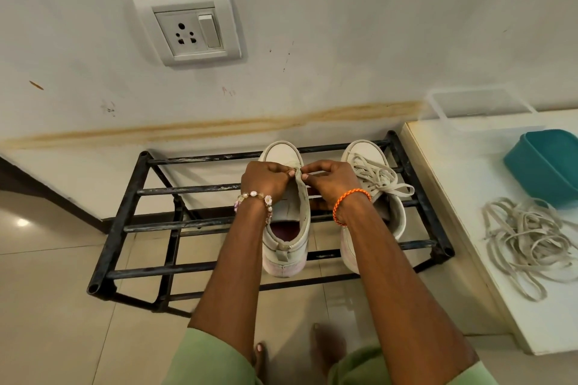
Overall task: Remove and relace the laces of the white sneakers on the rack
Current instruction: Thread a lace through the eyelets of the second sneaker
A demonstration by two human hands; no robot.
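Two white sneakers stand toe-to-wall on a black metal rack (pixel 125 206). The left sneaker (pixel 286 247) has bare eyelets near its opening. My left hand (pixel 266 180) and my right hand (pixel 328 180) meet over its tongue, both pinching a lace (pixel 298 175) at the shoe's upper edge. The right sneaker (pixel 372 162) is laced, with loose ends lying over its side. A pile of loose off-white laces (pixel 528 241) lies on the white table to the right.
A white table (pixel 463 197) stands right of the rack with a teal bowl (pixel 547 166) and a clear plastic container (pixel 481 106). A wall socket (pixel 187 28) is above. Tiled floor (pixel 47 291) lies left and in front, with bare feet (pixel 259 353) below.
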